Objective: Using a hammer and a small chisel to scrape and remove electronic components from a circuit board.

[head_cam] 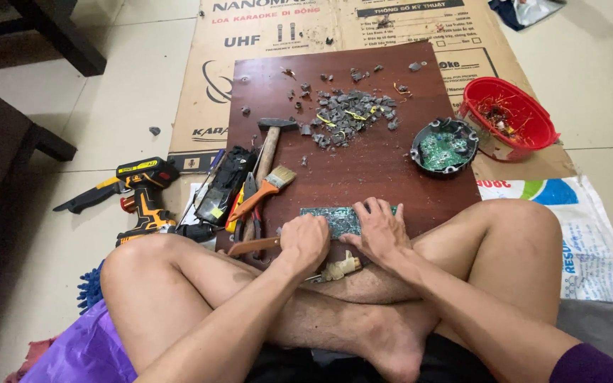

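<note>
Dark wooden board (391, 170) on floor carries green circuit board (335, 220) at its near edge. Left hand (305, 241) grips wooden-handled tool (250, 247) closed; right hand (379, 230) presses flat, open. Keep circuit board pinned firmly.

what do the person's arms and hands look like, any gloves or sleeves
No gloves: both the left hand and the right hand are bare, with bare forearms. A dark purple sleeve shows on the upper right arm. No rings or watch can be seen.
</note>
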